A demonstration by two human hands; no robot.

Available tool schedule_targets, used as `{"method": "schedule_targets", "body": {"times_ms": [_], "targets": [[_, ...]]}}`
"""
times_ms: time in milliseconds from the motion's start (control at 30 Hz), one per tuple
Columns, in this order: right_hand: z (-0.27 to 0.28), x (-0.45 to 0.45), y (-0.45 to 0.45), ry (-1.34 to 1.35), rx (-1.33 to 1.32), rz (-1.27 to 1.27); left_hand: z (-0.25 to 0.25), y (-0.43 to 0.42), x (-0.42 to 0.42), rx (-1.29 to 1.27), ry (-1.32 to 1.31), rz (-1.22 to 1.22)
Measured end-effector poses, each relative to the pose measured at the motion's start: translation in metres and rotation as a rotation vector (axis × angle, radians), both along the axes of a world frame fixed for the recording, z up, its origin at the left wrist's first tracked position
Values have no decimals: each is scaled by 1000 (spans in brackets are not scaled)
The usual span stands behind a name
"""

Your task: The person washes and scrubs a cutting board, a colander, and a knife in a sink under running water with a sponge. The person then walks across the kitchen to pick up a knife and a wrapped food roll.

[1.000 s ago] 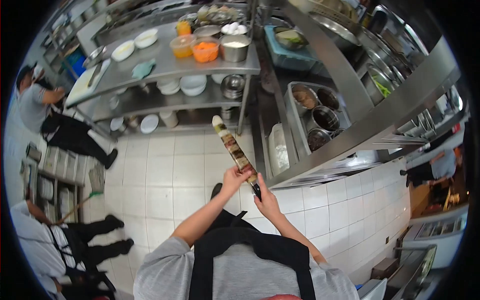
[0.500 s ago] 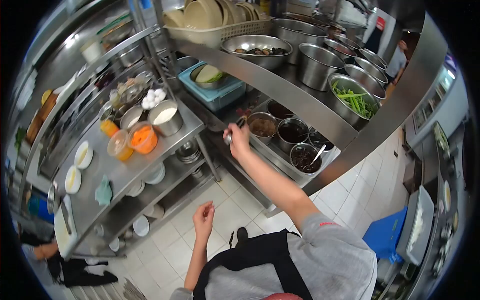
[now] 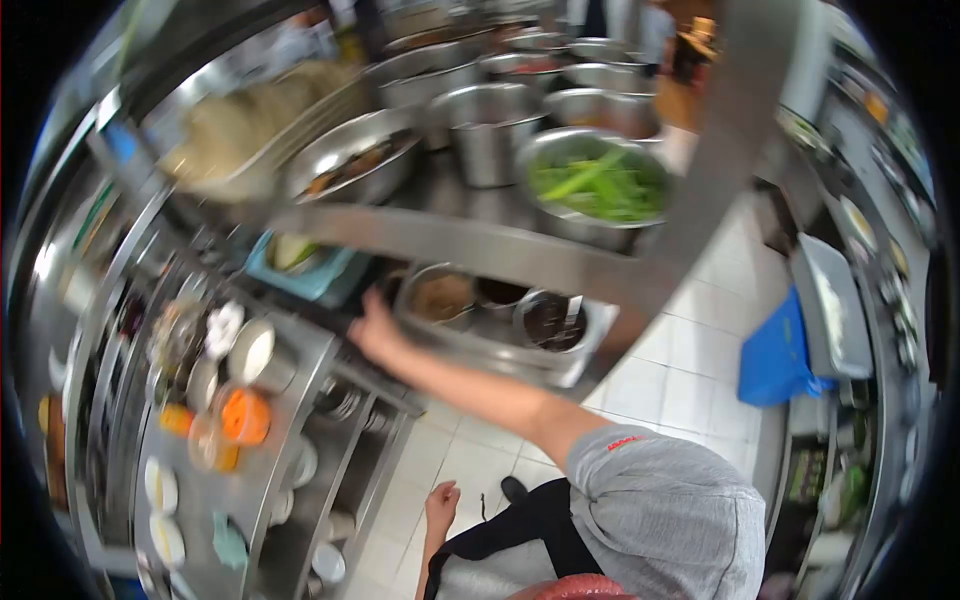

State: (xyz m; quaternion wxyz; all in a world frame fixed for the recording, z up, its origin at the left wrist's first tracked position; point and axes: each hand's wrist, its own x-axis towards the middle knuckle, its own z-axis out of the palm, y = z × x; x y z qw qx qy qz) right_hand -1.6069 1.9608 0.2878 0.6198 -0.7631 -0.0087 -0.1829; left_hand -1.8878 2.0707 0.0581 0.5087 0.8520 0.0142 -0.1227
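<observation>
My right hand (image 3: 377,330) reaches out over the gap beside the blue tub (image 3: 300,272), left of the metal tray (image 3: 450,345) of sauce pots. Motion smears its fingers, so whether it grips anything is unclear. In that tray a pot of brown paste (image 3: 442,297) is closest to it, with a pot of dark sauce (image 3: 553,322) holding a light-handled spoon farther right. My left hand (image 3: 441,503) hangs low over the floor tiles, fingers curled in and nothing visible in them.
A steel shelf edge (image 3: 450,238) crosses above my right arm, carrying a bowl of green vegetables (image 3: 598,180) and several metal pots. At left, a steel table (image 3: 285,400) bears an orange-filled tub (image 3: 246,416) and white dishes. A blue bin (image 3: 775,350) stands right.
The view has swung, shifting the shelf and table leftward. My right hand, earlier closed around a small metallic object, is now farther left near the blue tub. My left hand still hangs low.
</observation>
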Motion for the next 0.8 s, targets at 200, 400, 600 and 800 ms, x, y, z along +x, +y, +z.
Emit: {"method": "schedule_targets", "body": {"times_ms": [200,400,600,800], "targets": [[-52,-226,-186,171,-478,1271,-62,-21,47,292,73,-506],[-100,-438,-481,726,-697,-303,-98,-94,74,592,121,-721],[-24,-600,-592,685,-489,-1152,-113,-236,63,766,256,-1092],[-37,-581,-655,610,-442,-1058,-107,-414,72,220,351,-1078]]}}
